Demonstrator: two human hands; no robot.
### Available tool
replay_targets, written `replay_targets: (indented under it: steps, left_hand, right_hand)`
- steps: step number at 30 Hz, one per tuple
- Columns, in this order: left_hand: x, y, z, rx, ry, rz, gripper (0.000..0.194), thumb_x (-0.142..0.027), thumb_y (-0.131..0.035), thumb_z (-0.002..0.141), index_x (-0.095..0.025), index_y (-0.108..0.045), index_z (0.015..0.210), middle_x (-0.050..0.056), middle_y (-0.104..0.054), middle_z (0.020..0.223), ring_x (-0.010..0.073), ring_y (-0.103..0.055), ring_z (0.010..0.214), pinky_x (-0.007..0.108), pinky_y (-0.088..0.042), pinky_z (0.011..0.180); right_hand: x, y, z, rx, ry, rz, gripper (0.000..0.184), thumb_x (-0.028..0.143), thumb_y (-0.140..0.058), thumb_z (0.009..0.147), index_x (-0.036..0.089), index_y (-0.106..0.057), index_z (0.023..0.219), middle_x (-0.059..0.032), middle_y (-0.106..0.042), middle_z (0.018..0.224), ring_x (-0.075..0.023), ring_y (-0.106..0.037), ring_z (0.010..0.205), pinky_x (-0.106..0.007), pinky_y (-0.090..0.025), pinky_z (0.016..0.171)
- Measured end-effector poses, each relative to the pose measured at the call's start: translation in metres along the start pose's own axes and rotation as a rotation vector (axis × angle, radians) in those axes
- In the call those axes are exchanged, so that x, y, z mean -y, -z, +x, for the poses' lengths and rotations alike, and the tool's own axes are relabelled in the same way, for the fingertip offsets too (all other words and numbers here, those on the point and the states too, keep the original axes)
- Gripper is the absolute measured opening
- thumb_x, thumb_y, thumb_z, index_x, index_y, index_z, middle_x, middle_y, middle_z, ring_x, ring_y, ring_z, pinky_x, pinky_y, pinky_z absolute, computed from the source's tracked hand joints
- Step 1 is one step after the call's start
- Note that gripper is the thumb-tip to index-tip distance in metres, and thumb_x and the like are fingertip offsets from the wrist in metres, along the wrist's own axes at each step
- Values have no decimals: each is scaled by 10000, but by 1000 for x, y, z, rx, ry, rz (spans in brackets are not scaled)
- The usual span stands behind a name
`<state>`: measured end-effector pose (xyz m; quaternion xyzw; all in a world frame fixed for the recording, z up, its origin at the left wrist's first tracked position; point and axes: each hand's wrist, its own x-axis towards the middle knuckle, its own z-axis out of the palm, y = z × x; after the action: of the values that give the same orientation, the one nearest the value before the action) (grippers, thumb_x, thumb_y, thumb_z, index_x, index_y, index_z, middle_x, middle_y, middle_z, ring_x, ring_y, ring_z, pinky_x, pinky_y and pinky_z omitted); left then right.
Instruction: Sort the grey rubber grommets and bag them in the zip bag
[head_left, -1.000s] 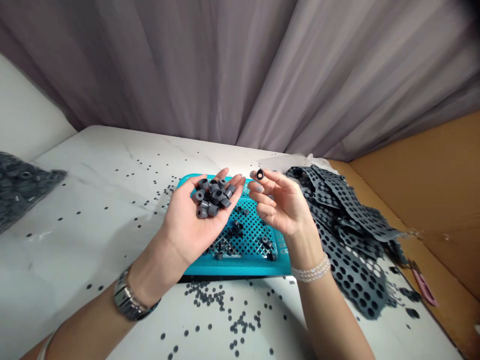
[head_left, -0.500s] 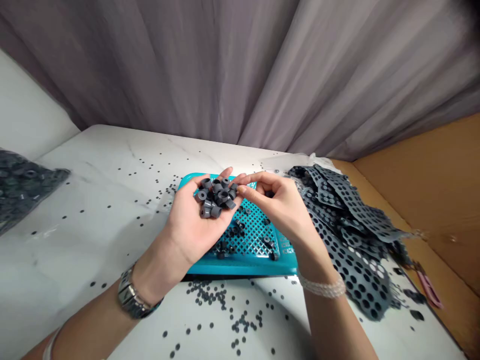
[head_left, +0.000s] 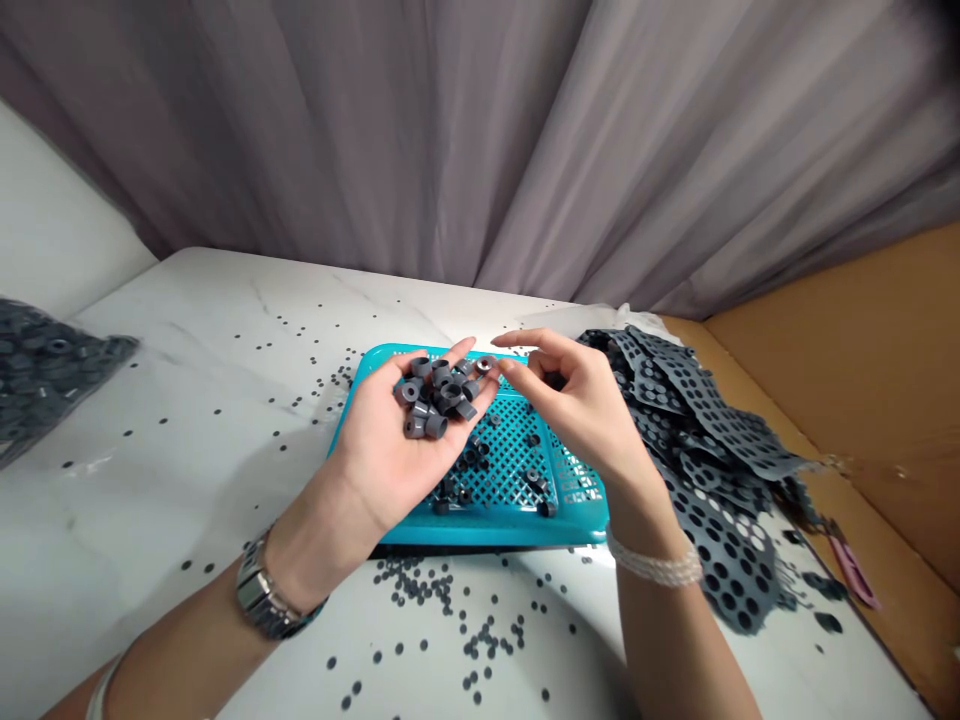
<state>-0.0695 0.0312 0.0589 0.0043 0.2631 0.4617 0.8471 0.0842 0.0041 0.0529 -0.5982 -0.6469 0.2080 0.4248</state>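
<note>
My left hand [head_left: 379, 460] is palm up over the basket, fingers slightly curled, with a heap of small dark grey rubber caps [head_left: 437, 400] resting in it. One cap [head_left: 485, 366] with a hole in its end lies at its fingertips. Just right of that cap, the thumb and index finger of my right hand [head_left: 589, 410] are apart. A small dark piece [head_left: 555, 381] shows in its curled fingers, mostly hidden. Beneath both hands is a teal plastic basket [head_left: 495, 527] with a lattice bottom, and several dark caps [head_left: 472, 455] lie inside it.
Perforated dark rubber sheets [head_left: 697, 430] are piled at the right, with pink-handled scissors [head_left: 853, 570] beside them. A clear bag of dark pieces [head_left: 56, 370] sits at the left. Small black discs [head_left: 412, 580] are scattered over the white table [head_left: 187, 330]. Grey curtains [head_left: 375, 140] hang behind.
My right hand has moved slightly right, away from the left palm, and its thumb and index finger have parted. A cap now shows at my left fingertips. The left hand has barely shifted.
</note>
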Motion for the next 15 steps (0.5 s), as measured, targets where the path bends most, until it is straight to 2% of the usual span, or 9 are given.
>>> replay_targets:
  steps: [3, 6, 8, 12, 15]
  left_hand:
    - [1, -1, 0, -10, 20, 4, 231, -125, -416, 833, -111, -550, 1021, 183, -619, 1215, 289, -616, 1096, 416, -557, 887]
    - [2, 0, 0, -18, 30, 7, 278, -120, -416, 828, -108, -554, 1069, 181, -612, 1228, 276, -615, 1099, 409, -552, 899]
    - [2, 2, 2, -11, 35, 1, 327, -120, -419, 824, -102, -543, 1126, 189, -592, 1257, 281, -598, 1130, 406, -546, 912]
    - [1, 5, 4, 35, 44, -10, 415, -150, -415, 833, -77, -499, 1233, 222, -541, 1313, 320, -556, 1189, 430, -537, 925]
    - [-1, 6, 6, 43, 45, -28, 452, -174, -403, 845, -73, -472, 1280, 229, -520, 1333, 322, -542, 1207, 430, -529, 937]
  right_hand:
    - [4, -1, -1, 10, 48, -105, 243, 287, -623, 842, 172, -682, 1048, 77, -342, 540, -73, -335, 504, -244, -275, 513]
    - [1, -4, 1, 7, 8, -80, 164, 272, -654, 813, 173, -712, 931, 74, -345, 522, -69, -318, 496, -246, -245, 496]
    - [-4, -5, 3, 9, -106, 162, 148, 295, -668, 801, 166, -698, 867, 79, -330, 508, -62, -277, 475, -237, -205, 460]
    - [-14, -3, 7, 175, -409, 985, 163, 326, -636, 825, 164, -630, 836, 115, -200, 495, -45, -105, 430, -195, -116, 379]
    - [-16, -2, 9, 278, -524, 1337, 127, 276, -593, 857, 153, -605, 827, 117, -173, 501, -43, -77, 422, -164, -110, 348]
